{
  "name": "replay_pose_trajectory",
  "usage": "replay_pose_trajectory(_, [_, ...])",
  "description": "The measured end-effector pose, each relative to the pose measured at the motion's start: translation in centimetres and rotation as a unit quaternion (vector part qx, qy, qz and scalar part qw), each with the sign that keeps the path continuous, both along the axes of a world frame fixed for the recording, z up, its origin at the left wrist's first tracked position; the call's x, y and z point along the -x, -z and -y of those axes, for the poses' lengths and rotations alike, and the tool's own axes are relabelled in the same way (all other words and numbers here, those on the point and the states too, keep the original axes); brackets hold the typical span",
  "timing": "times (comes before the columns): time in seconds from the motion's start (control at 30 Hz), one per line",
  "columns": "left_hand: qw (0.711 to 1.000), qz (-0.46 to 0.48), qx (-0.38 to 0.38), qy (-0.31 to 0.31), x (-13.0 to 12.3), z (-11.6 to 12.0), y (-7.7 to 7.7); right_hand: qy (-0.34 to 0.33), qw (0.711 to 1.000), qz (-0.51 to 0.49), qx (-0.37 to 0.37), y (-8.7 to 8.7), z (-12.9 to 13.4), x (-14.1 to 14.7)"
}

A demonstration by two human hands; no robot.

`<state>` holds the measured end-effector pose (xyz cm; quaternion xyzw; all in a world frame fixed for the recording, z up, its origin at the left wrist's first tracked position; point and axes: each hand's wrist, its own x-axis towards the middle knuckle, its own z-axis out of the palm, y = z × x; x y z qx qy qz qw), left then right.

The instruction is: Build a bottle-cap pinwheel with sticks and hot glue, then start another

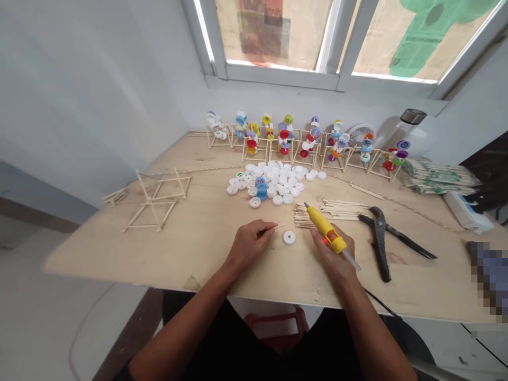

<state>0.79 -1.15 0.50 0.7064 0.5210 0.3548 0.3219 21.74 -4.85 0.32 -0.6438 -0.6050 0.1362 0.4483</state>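
My left hand [253, 241] pinches a thin wooden stick [280, 226] between thumb and fingertips, just over the table. In my right hand [335, 254] is a yellow glue gun [326, 228], its nozzle pointing up and to the left and a clear glue stick poking out of its back end. A white bottle cap with a hole in its middle [289, 238] lies flat between the two hands. Beyond it sits a pile of white caps [280, 177], with a few blue ones [262, 190] at its front. Loose wooden sticks [304, 216] lie bundled behind the glue gun.
Black pliers [380, 238] lie open at the right, near a power strip [468, 211] and bagged sticks [440, 177]. Stick frames bearing coloured caps [283, 140] line the wall. A bare stick frame [153, 206] stands left. A small fan [360, 135] and a bottle [407, 127] stand behind.
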Motion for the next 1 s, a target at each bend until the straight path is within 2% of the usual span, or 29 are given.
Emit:
replay_pose_trajectory(0.17, [0.997, -0.057, -0.045, 0.016, 0.1, 0.8, 1.0, -0.007, 0.999, -0.031, 0.041, -0.1, 0.0, 0.0])
replay_pose_trajectory(0.3, [0.993, -0.090, -0.071, 0.027, 0.1, 0.8, 1.2, -0.011, 0.998, -0.035, 0.045, -0.2, 0.0, 0.1])
replay_pose_trajectory(0.6, [0.991, -0.092, -0.080, 0.055, 0.5, 0.6, 1.3, -0.020, 0.998, -0.024, 0.059, -0.1, 0.0, 0.1])
replay_pose_trajectory(1.0, [0.990, -0.098, -0.085, 0.057, 0.7, 0.5, 1.7, -0.019, 0.997, -0.019, 0.067, -0.5, 0.1, 0.2])
